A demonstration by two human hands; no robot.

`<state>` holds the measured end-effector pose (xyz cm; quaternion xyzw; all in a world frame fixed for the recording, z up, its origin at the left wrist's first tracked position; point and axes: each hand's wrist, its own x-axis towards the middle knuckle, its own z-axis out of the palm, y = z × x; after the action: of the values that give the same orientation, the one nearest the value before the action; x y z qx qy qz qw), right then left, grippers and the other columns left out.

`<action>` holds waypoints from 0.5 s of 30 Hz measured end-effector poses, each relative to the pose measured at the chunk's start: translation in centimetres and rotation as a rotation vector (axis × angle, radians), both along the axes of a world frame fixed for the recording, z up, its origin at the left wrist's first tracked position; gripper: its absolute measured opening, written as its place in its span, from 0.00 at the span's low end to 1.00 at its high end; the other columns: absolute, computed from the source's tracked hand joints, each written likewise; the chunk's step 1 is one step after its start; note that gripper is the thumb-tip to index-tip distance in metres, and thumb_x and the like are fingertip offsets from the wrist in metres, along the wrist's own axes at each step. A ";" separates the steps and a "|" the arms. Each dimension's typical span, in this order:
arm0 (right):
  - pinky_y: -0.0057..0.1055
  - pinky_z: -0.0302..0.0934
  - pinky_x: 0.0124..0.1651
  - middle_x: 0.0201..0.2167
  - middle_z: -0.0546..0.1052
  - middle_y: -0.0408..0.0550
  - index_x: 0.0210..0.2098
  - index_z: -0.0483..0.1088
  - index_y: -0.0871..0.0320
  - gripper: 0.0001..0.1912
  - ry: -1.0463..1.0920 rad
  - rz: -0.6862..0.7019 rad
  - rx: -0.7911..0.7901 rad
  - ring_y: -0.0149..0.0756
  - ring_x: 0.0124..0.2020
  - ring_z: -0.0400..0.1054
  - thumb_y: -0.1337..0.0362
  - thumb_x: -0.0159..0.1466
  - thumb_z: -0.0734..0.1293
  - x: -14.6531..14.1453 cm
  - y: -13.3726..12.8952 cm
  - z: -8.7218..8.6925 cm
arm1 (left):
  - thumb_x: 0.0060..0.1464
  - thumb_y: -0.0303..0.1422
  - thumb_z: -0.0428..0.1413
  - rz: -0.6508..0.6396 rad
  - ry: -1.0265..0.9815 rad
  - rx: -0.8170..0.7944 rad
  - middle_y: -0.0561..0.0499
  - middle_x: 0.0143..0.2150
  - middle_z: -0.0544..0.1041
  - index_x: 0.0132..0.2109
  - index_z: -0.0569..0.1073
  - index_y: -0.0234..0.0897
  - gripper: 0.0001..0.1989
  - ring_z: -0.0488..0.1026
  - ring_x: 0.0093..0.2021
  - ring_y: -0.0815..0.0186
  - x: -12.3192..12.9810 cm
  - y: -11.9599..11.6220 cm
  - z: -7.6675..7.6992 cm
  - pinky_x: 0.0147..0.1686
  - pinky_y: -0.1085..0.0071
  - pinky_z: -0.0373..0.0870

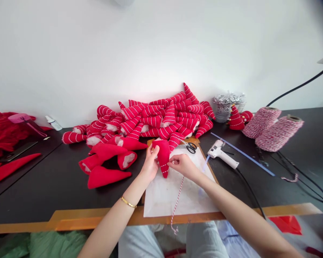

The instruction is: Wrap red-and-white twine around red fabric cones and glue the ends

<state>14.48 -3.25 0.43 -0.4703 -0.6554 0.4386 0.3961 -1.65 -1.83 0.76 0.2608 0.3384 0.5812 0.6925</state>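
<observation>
**Near the table's front edge, two hands work a stuffed red cone**

Over a white paper sheet (161,200), a stuffed red cone (162,156) stands tip-down, its plain red upper part giving way to a white-striped tip. The left hand (150,166) curls around its side, fingers wrapped and holding it up. The right hand (183,166) has thumb and forefinger pinched together against the cone. Red-and-white twine (177,202) hangs from there across the paper and over the table's front edge; whether the pinch holds it is too small to tell. A gold bangle (128,202) circles the left wrist.

Just beyond the paper lie black-handled scissors (191,147), with a white glue gun (220,154) to the right. Left of the hands sit plain red cones (109,177), and a large heap of striped cones (156,120) rises against the wall at the table's back edge. Two big twine spools (274,129) lie toward the back right corner, beside a container of silver tinsel (227,105). Red fabric (5,132) piles up at the far left.
</observation>
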 end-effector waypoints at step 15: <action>0.26 0.30 0.20 0.17 0.49 0.30 0.26 0.68 0.58 0.23 0.411 0.247 -0.472 0.22 0.19 0.37 0.49 0.48 0.80 0.2 -0.2 0.5 | 0.62 0.51 0.55 -0.131 -0.061 -0.131 0.41 0.38 0.82 0.49 0.76 0.31 0.25 0.78 0.39 0.58 -0.2 -0.3 0.6 0.38 0.67 0.75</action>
<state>14.69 -3.44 0.95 -0.3680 -0.4941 0.7086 0.3440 -1.86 -2.14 1.32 0.2185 0.3366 0.5188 0.7548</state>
